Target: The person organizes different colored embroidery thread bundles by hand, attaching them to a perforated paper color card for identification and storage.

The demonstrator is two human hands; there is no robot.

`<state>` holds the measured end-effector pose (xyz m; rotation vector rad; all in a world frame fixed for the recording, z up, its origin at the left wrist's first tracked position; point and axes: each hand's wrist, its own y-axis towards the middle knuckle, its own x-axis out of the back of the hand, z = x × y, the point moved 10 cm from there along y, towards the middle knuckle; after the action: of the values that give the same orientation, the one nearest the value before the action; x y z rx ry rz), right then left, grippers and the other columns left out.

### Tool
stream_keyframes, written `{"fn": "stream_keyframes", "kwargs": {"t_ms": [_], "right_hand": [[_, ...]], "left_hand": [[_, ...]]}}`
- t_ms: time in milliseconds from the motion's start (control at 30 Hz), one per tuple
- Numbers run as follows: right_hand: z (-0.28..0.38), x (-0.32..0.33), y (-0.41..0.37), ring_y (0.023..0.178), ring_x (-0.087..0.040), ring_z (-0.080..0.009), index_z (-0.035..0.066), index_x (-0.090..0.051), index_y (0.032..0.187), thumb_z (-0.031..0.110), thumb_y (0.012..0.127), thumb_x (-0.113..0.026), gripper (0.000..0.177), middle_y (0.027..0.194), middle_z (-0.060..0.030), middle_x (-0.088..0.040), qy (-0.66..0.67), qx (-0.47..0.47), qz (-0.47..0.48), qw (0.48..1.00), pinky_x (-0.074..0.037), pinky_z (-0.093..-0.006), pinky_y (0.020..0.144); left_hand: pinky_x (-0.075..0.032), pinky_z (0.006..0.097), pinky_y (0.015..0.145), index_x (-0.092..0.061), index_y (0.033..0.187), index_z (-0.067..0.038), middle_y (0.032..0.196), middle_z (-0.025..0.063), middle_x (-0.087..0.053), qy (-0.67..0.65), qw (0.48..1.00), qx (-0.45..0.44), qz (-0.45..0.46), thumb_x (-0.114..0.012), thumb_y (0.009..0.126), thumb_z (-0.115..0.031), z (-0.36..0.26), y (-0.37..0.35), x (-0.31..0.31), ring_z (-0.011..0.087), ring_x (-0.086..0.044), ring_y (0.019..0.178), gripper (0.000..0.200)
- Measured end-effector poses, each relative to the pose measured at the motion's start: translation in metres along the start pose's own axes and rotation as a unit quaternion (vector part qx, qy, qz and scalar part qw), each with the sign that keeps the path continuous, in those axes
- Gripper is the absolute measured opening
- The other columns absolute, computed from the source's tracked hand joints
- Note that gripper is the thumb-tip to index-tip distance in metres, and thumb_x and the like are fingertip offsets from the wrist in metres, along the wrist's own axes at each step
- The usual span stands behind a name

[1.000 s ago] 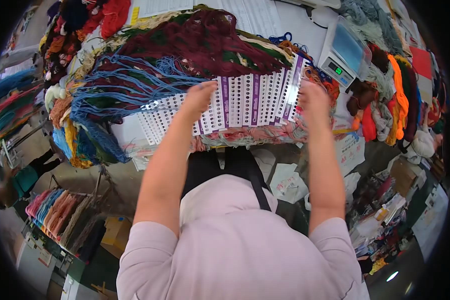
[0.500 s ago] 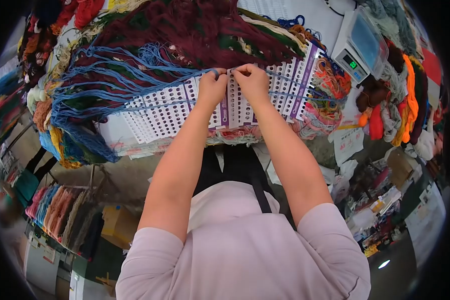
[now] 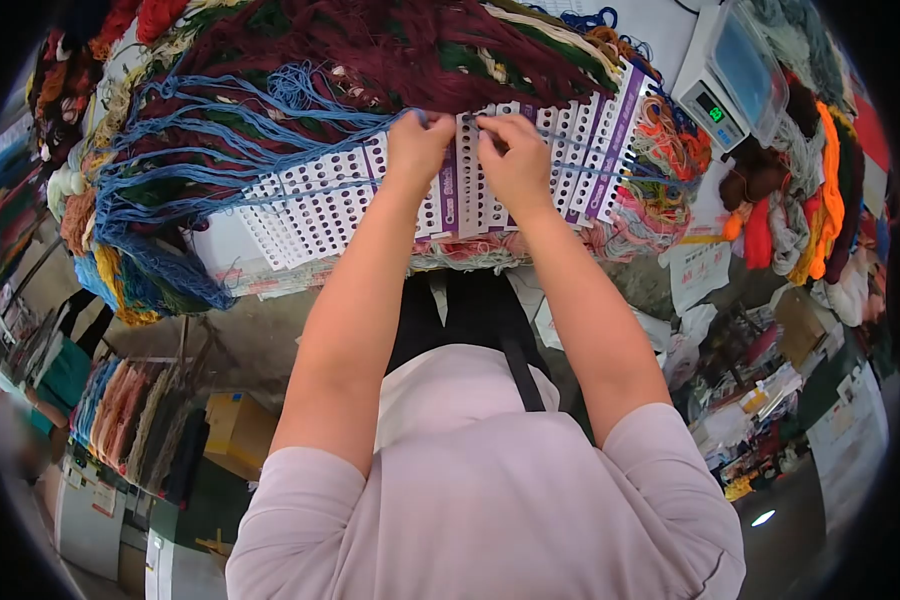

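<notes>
White cards with rows of punched holes and purple strips (image 3: 325, 208) lie overlapping along the front of the table. My left hand (image 3: 418, 148) is closed at the upper part of the cards, beside the ends of the blue threads (image 3: 200, 150) that fan out to the left. What its fingertips hold is too small to make out. Just right of it, my right hand (image 3: 515, 158) has thumb and index finger bent close together over a card's top holes; anything between them is hidden. Blue strands also run across the cards to the right.
Dark red yarn (image 3: 390, 50) is heaped behind the cards. A digital scale (image 3: 712, 112) with a clear container stands at the back right, near orange skeins (image 3: 828, 190). Further skeins hang on a rack (image 3: 135, 420) at lower left, near a partly visible person (image 3: 62, 385).
The view has shifted slightly. Both hands have moved a little apart, and my right hand's fingers are less tightly bunched. More of the person at the far left shows.
</notes>
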<state>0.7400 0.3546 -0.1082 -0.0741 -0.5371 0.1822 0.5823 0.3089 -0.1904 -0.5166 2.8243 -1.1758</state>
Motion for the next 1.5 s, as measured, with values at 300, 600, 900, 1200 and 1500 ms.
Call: {"fn": "stream_keyframes", "kwargs": {"t_ms": [300, 600, 900, 1200, 1500], "right_hand": [[0.025, 0.010, 0.010, 0.090, -0.060, -0.0255, 0.008, -0.063, 0.090, 0.010, 0.076, -0.065, 0.015, 0.095, -0.0051, -0.059, -0.322, 0.090, 0.056, 0.941, -0.049, -0.0388, 0.071], [0.027, 0.012, 0.011, 0.088, -0.058, -0.0370, 0.007, -0.052, 0.097, 0.003, 0.080, -0.057, 0.018, 0.091, -0.0133, -0.061, -0.091, 0.120, 0.032, 0.988, -0.046, -0.0473, 0.073], [-0.030, -0.016, 0.025, 0.090, -0.057, -0.0406, 0.004, -0.050, 0.095, 0.011, 0.090, -0.044, 0.011, 0.096, -0.0186, -0.059, -0.200, -0.014, 0.085, 0.976, -0.046, -0.0502, 0.077], [0.106, 0.030, -0.001, 0.079, -0.061, -0.0260, 0.005, -0.060, 0.103, 0.014, 0.090, -0.057, 0.016, 0.092, -0.0111, -0.060, -0.006, 0.003, -0.007, 1.000, -0.049, -0.0345, 0.071], [0.377, 0.030, -0.058, 0.078, -0.056, -0.0102, 0.000, -0.063, 0.092, 0.005, 0.078, -0.068, 0.016, 0.090, -0.0028, -0.059, 0.223, 0.118, 0.165, 0.953, -0.045, -0.0242, 0.071]], "left_hand": [[-0.027, 0.0177, 0.040, -0.055, 0.115, -0.003, 0.074, -0.0009, -0.054, -0.436, 0.830, 0.162, 0.308, -0.051, 0.090, -0.013, -0.045, -0.067, 0.010, 0.0024, -0.028, 0.046, 0.027], [-0.044, 0.0244, 0.057, -0.071, 0.086, -0.004, 0.075, -0.0001, -0.056, 0.136, 0.954, -0.251, 0.094, -0.062, 0.090, -0.019, -0.068, -0.027, -0.004, 0.0092, -0.054, 0.071, 0.018], [-0.048, 0.0255, 0.053, -0.058, 0.092, -0.001, 0.094, 0.0094, -0.067, -0.320, 0.940, -0.059, 0.101, -0.052, 0.091, -0.010, -0.155, -0.031, 0.259, 0.0090, -0.033, 0.040, 0.011], [-0.052, 0.0425, 0.084, -0.034, 0.141, -0.003, 0.139, 0.0186, -0.045, -0.225, 0.945, -0.188, 0.145, -0.046, 0.097, -0.037, -0.243, -0.122, 0.206, 0.0220, -0.067, 0.082, 0.057], [-0.024, 0.0383, 0.112, -0.020, 0.149, -0.002, 0.155, 0.0110, -0.020, -0.326, 0.868, -0.154, 0.343, -0.026, 0.090, -0.034, -0.284, -0.290, 0.113, 0.0241, -0.031, 0.137, 0.067]]}}
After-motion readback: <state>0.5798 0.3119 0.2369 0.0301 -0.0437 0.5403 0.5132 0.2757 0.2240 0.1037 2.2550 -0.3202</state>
